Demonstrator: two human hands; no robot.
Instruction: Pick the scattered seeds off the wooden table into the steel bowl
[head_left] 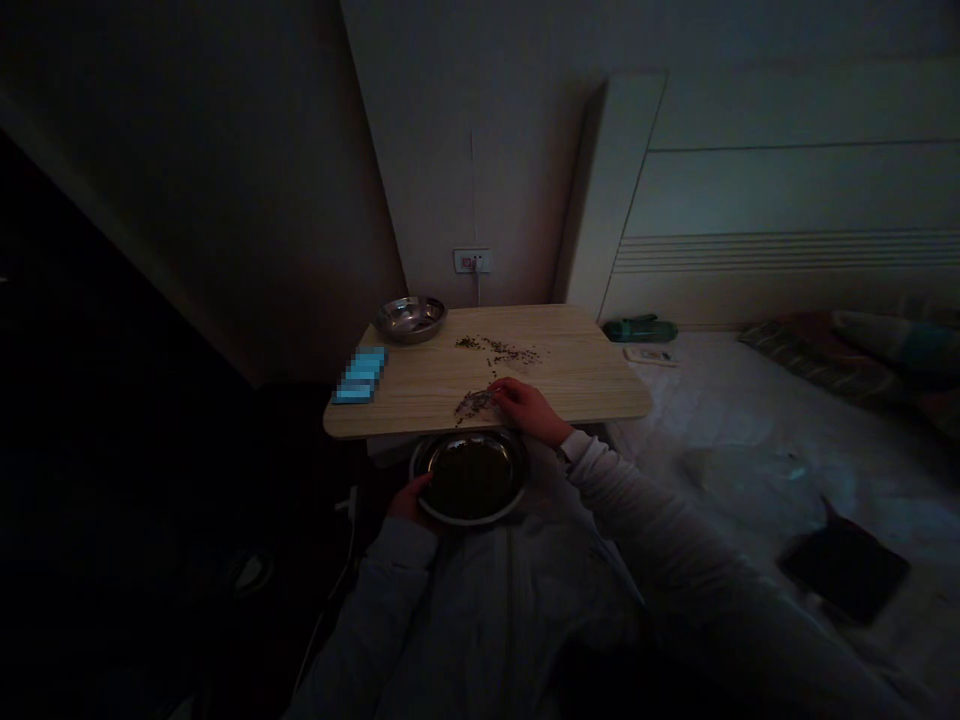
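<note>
My left hand grips the left rim of a round metal bowl, which sits at my lap just below the table's front edge. A mass of dark greenish grains fills much of the bowl. At the front edge of the small wooden table, my right hand has its fingers pinched together. Its fingertips touch a little heap of dark beans or seeds. Something pale and shiny lies at the fingertips, too dim to identify. Farther back, more dark seeds lie scattered on the tabletop.
A second metal bowl stands at the table's back left corner. A lit phone lies at the left edge. On the bed to the right are a green bottle, a white remote and a dark flat object. A cable hangs at left.
</note>
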